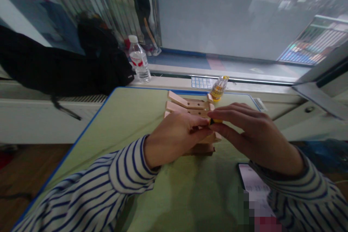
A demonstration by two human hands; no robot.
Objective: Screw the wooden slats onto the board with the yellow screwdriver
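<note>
A wooden assembly (199, 104) of pale angled pieces with dark drilled holes stands on the table, partly hidden behind my hands. My right hand (250, 127) pinches a small yellow-and-black object (216, 120) between thumb and fingers, at the right side of the wood; its kind does not show. Beside it, my left hand (176, 136) is closed against the front of the assembly. The left thumb and fingertips come close to the yellow-and-black object, and what they grip is hidden.
The green table (130, 116) has a blue edge. A small clear bottle with a yellow cap (219, 88) tilts behind the wood. On the sill stand a water bottle (139, 59) and a black bag (108, 58). A phone (252, 177) lies under my right forearm. A window runs behind.
</note>
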